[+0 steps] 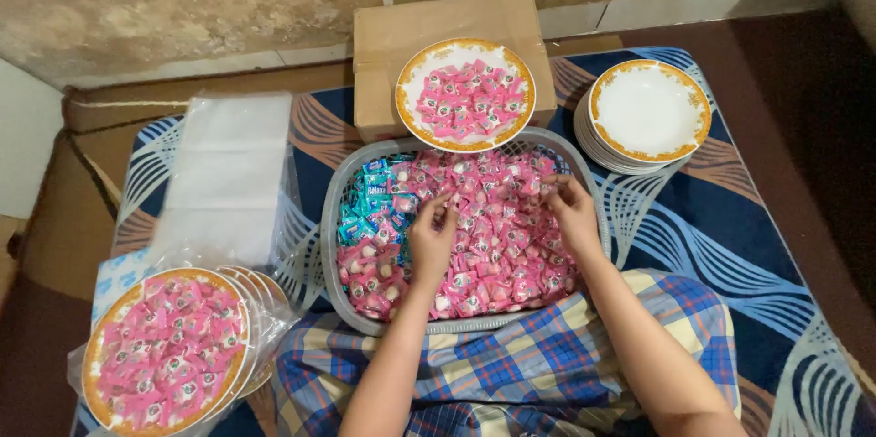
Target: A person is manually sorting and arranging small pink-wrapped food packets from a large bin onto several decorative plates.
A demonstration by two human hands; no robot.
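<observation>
A grey plastic basket (330, 245) sits in front of me, filled with pink wrapped candies (497, 245) and a patch of blue wrapped ones (370, 195) at its left. My left hand (431, 238) reaches into the middle of the basket, fingertips pinched on a pink candy. My right hand (572, 209) is over the right part of the pile, fingers curled onto pink candies. A gold-rimmed white plate (465, 95) of pink candies rests on a cardboard box (383, 45) behind the basket.
A stack of empty gold-rimmed plates (648, 113) stands at the back right. A full plate of pink candies (164, 350) lies on other plates in plastic at the front left. A pile of clear plastic bags (228, 172) lies left. Blue patterned mat (757, 245) underneath; my plaid cloth (511, 364) is in front.
</observation>
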